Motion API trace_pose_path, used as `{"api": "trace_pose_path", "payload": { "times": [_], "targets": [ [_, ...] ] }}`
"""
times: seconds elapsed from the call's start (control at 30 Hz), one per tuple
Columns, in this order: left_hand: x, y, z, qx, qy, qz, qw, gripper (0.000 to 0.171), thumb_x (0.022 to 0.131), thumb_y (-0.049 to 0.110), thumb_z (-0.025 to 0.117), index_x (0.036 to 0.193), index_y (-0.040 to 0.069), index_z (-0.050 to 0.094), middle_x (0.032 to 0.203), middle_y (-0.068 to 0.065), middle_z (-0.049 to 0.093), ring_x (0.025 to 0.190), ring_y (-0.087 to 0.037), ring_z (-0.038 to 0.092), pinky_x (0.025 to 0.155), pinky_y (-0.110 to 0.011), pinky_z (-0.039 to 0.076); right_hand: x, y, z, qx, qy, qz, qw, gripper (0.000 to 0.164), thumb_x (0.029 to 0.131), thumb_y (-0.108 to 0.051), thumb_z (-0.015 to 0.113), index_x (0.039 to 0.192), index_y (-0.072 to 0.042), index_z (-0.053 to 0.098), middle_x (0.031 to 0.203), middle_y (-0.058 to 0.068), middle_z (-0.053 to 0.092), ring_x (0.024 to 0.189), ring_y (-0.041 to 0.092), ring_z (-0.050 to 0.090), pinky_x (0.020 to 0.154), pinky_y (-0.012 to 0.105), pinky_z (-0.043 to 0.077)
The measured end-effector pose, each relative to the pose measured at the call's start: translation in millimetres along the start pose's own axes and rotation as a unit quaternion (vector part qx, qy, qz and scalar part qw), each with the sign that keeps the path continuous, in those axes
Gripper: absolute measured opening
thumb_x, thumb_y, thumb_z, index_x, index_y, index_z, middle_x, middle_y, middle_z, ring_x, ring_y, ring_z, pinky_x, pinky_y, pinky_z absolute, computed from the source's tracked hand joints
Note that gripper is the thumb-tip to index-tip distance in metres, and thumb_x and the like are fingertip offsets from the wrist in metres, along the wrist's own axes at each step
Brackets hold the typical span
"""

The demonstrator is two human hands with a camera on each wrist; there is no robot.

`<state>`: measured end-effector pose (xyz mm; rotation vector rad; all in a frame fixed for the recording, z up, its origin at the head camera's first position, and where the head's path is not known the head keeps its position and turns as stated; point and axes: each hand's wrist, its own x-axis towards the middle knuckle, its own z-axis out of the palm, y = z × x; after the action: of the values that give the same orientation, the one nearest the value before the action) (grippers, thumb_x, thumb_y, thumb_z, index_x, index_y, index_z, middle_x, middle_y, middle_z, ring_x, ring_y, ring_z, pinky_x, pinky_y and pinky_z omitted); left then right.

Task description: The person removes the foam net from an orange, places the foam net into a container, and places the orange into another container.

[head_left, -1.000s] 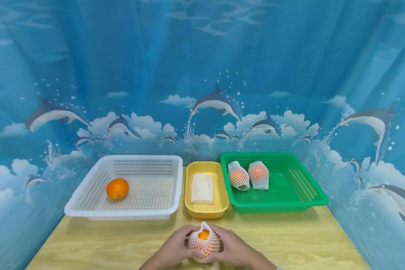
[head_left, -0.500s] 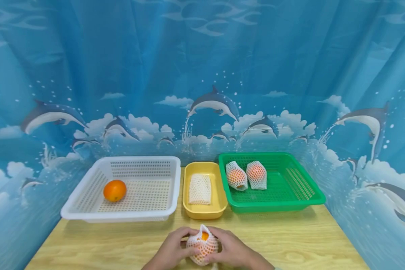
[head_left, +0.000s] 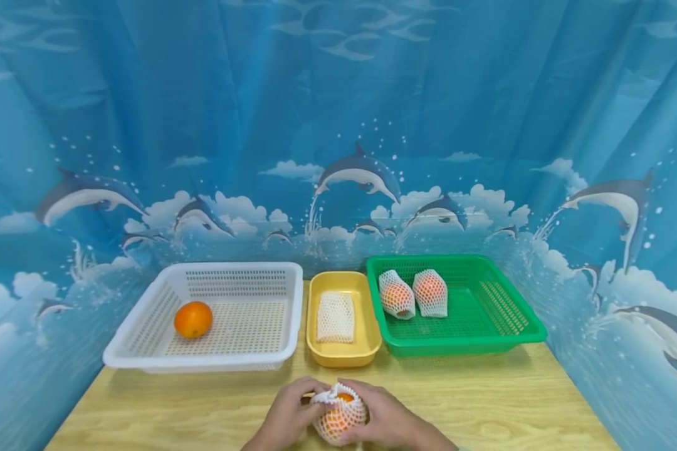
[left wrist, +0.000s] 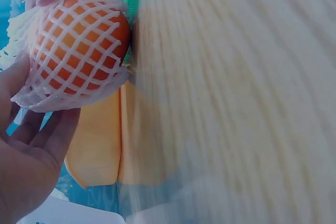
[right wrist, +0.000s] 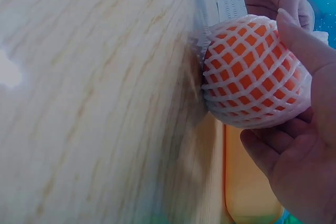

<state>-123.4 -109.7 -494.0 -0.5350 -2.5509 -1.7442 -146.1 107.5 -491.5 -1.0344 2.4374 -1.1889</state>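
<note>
At the front of the table, both hands hold an orange in a white foam fruit net [head_left: 340, 423]. My left hand [head_left: 289, 410] pinches the net's upper rim on the left side, thumb in front and fingers behind. Curled round the right side of the fruit is my right hand [head_left: 388, 414], its thumb low on the front. Orange peel [head_left: 345, 397] shows through the opening at the top. In the left wrist view, the mesh [left wrist: 76, 45] is stretched over the fruit, with bare peel at its underside. The right wrist view shows the orange [right wrist: 252, 72] close over the wood.
A white basket [head_left: 203, 362] at the left holds one bare orange [head_left: 193, 319]. The yellow tray [head_left: 344, 361] in the middle holds a flat foam net [head_left: 335, 317]. In the green basket [head_left: 468, 343] at the right lie two netted fruits [head_left: 397, 295]. A dolphin-print curtain [head_left: 338, 125] hangs behind.
My left thumb has moved up from the fruit's lower front to the net's rim. The net's upright peak has been drawn lower and to the left. The right hand keeps its hold.
</note>
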Motion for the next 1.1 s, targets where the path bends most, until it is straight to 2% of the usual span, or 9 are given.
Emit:
{"api": "trace_pose_path", "payload": {
  "times": [0.17, 0.3, 0.53, 0.67, 0.77, 0.9, 1.1],
  "targets": [
    [-1.2, -1.2, 0.6, -0.025, -0.015, 0.001, 0.9996, 0.027, 0.079, 0.032, 0.069, 0.097, 0.013, 0.062, 0.098, 0.0, 0.06, 0.093, -0.007, 0.055, 0.077, -0.022, 0.051, 0.3, 0.2, -0.9, -0.003, 0.006, -0.02, 1.0, 0.068, 0.076, -0.047, 0.067, 0.133, -0.02, 0.043, 0.121, -0.007, 0.055, 0.104, 0.007, 0.054, 0.084, 0.025, 0.048],
    [-2.0, -3.2, 0.1, -0.021, -0.03, 0.006, 0.9993, 0.034, 0.08, 0.037, 0.066, 0.105, 0.014, 0.057, 0.103, 0.001, 0.058, 0.096, -0.008, 0.054, 0.078, -0.024, 0.051, 0.3, 0.5, -2.2, -0.002, 0.006, -0.034, 0.999, 0.061, 0.078, -0.044, 0.067, 0.131, -0.025, 0.045, 0.118, -0.008, 0.057, 0.101, 0.006, 0.055, 0.08, 0.025, 0.049],
    [-2.2, -4.0, -0.7, -0.013, -0.039, 0.021, 0.9989, 0.037, 0.081, 0.037, 0.066, 0.107, 0.014, 0.055, 0.105, 0.0, 0.058, 0.098, -0.012, 0.054, 0.08, -0.026, 0.051, -1.1, 0.5, -4.7, -0.032, 0.015, -0.059, 0.998, 0.066, 0.082, -0.041, 0.061, 0.133, -0.003, 0.044, 0.129, 0.009, 0.052, 0.113, 0.019, 0.052, 0.091, 0.034, 0.046],
    [-1.7, -3.4, -0.9, -0.018, -0.042, 0.013, 0.9989, 0.034, 0.081, 0.036, 0.066, 0.105, 0.014, 0.056, 0.103, 0.001, 0.058, 0.097, -0.013, 0.055, 0.08, -0.025, 0.05, -0.7, 0.3, -4.6, -0.041, 0.023, -0.074, 0.996, 0.063, 0.083, -0.04, 0.058, 0.131, -0.001, 0.046, 0.129, 0.012, 0.051, 0.115, 0.021, 0.051, 0.092, 0.036, 0.045],
    [-1.5, -3.7, -1.2, -0.023, -0.042, 0.006, 0.9988, 0.033, 0.081, 0.036, 0.066, 0.105, 0.014, 0.057, 0.103, 0.001, 0.058, 0.098, -0.012, 0.054, 0.081, -0.024, 0.05, -0.5, 0.8, -3.5, -0.053, 0.045, -0.085, 0.994, 0.06, 0.082, -0.04, 0.059, 0.128, -0.003, 0.049, 0.127, 0.01, 0.053, 0.113, 0.02, 0.053, 0.091, 0.036, 0.046],
    [-0.9, -5.0, -1.0, -0.027, -0.039, 0.005, 0.9989, 0.032, 0.082, 0.034, 0.066, 0.104, 0.013, 0.058, 0.103, 0.0, 0.058, 0.099, -0.012, 0.054, 0.083, -0.023, 0.049, -0.4, 1.0, -1.3, -0.062, 0.093, -0.092, 0.989, 0.052, 0.081, -0.038, 0.062, 0.121, -0.007, 0.057, 0.121, 0.005, 0.058, 0.107, 0.018, 0.057, 0.088, 0.035, 0.048],
    [-0.1, -5.4, 0.1, -0.027, -0.034, 0.012, 0.999, 0.031, 0.083, 0.032, 0.065, 0.103, 0.011, 0.058, 0.103, -0.002, 0.058, 0.1, -0.013, 0.053, 0.084, -0.026, 0.049, 2.2, 0.0, 0.7, -0.035, 0.148, -0.091, 0.984, 0.036, 0.08, -0.033, 0.066, 0.109, -0.012, 0.066, 0.108, 0.004, 0.065, 0.098, 0.014, 0.062, 0.084, 0.032, 0.05]
  ]
}}
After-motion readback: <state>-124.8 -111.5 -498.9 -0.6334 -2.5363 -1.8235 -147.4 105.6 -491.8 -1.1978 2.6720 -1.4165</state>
